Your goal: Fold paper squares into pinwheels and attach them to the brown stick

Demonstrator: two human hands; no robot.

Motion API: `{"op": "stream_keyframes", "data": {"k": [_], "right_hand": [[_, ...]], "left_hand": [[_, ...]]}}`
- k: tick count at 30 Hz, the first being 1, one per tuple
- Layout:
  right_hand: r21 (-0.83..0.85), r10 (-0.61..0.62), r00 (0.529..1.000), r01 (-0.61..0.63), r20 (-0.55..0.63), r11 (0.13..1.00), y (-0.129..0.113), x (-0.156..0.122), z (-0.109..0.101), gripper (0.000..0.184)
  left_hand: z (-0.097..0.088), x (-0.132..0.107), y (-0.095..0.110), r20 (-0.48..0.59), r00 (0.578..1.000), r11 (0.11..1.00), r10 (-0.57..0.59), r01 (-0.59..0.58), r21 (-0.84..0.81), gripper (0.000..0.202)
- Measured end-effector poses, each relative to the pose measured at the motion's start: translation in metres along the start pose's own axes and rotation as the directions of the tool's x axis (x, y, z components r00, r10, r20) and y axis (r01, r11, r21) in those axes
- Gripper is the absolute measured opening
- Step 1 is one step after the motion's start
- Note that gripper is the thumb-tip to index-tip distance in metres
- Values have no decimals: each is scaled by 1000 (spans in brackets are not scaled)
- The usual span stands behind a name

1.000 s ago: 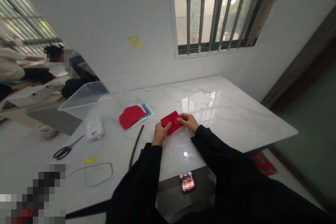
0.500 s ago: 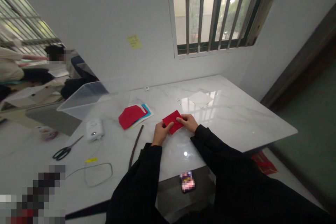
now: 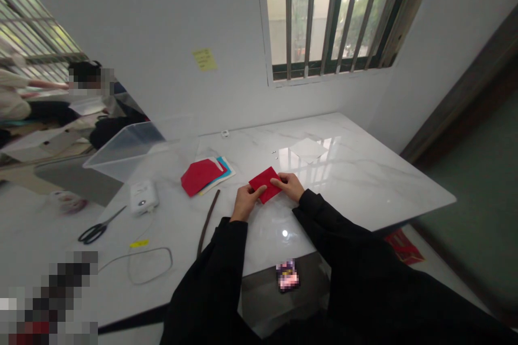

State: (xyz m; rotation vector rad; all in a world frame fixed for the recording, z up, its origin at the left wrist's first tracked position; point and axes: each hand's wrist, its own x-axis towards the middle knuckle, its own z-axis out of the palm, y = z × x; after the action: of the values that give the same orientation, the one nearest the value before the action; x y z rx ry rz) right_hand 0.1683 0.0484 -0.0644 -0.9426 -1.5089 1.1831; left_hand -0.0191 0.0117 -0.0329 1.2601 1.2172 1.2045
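A folded piece of red paper is held between both hands, a little above the white marbled table. My left hand grips its near left edge, thumb on top. My right hand pinches its right side, with the thumb pressed on the upper face. The fingers under the paper are hidden. To the left lies a small stack of coloured paper, a red sheet over a blue sheet and pale ones. A white square sheet lies behind my right hand.
Left of my arm lie a dark brown strip, black-handled scissors, a white device with a thin cable, and a clear plastic box. Tiny bits sit beyond the paper. Other people are at the far left.
The whole view has shifted slightly, so everything sits a little higher and further left. Both hands keep their hold on the red paper, with hardly any change in grip.
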Motion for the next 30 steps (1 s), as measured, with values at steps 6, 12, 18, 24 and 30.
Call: {"op": "stream_keyframes", "data": {"k": [6,12,18,24,30], "right_hand": [[-2,3,1000,-3,22,1000,-1,-1,0,45],[-4,6,1000,-6,20,1000,-4,-2,1,46],[18,17,1000,-17,26,1000,-7,-2,0,44],[-5,23,998,-23,65,1000,-7,-3,-1,47],[-36,17,998,-15,55,999,-8,-3,0,47]], "left_hand": [[-1,0,-2,13,1000,1000,9,-9,9,58],[-2,1,-5,23,1000,1000,6,-6,17,60],[-2,4,-8,19,1000,1000,9,-9,21,60],[-2,2,-5,30,999,999,32,-33,43,58],[-1,1,-3,18,999,998,30,-31,60,57]]}}
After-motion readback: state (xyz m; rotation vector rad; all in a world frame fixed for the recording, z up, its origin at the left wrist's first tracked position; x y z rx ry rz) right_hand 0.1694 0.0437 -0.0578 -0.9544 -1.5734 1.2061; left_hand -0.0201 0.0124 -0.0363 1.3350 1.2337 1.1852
